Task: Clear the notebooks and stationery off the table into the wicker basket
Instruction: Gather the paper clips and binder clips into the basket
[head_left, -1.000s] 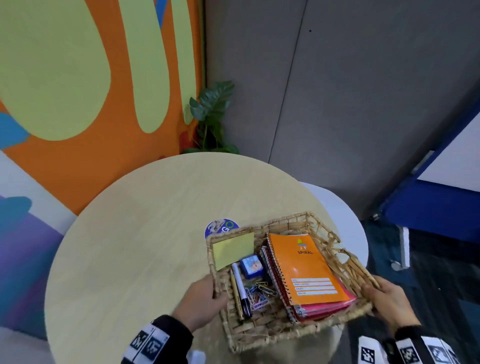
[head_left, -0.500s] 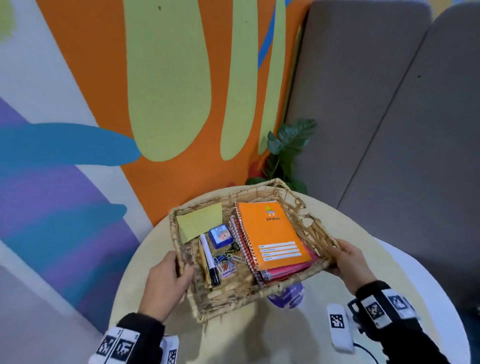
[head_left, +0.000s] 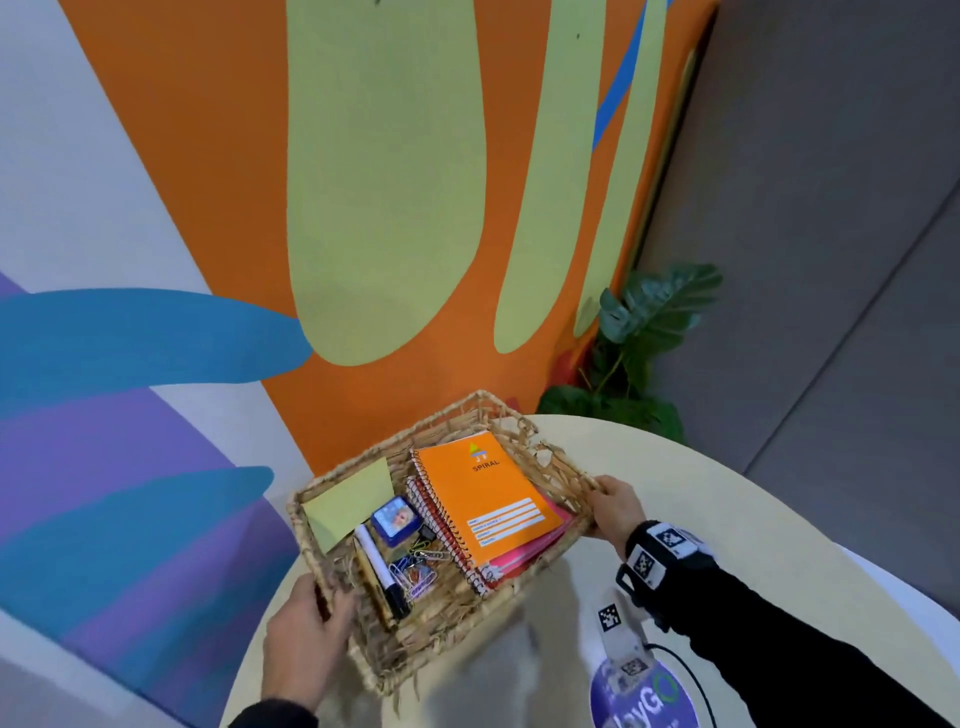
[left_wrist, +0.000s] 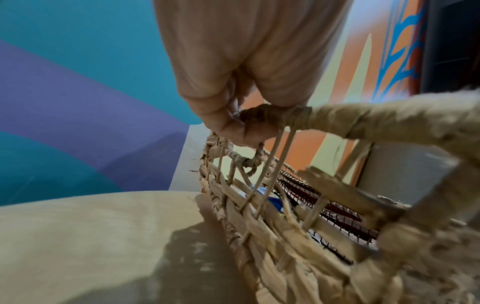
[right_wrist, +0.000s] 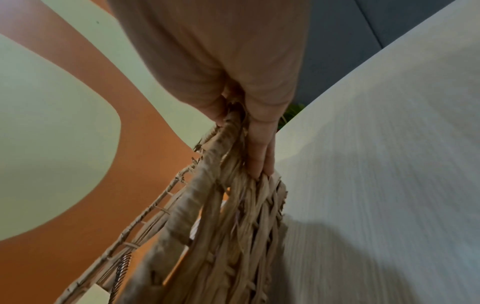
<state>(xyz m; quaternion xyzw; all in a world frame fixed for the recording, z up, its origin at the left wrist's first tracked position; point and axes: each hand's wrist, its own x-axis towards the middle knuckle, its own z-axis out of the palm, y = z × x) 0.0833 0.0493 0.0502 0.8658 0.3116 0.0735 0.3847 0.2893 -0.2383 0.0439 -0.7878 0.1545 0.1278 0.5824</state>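
- I see a big painted wall (head_left: 218, 156) on the left, orange with light green blobs.
- Lower on it there are blue and purple shapes and some white.
- On the right I see a plain grey wall (head_left: 831, 234) with thin lines between its panels.
- A green leafy plant (head_left: 644, 332) stands far off in the corner where the two walls meet.
- Near me is a round table (head_left: 701, 519) with a pale wood top.
- A round purple sticker (head_left: 644, 701) sits on the table, near and to the right.
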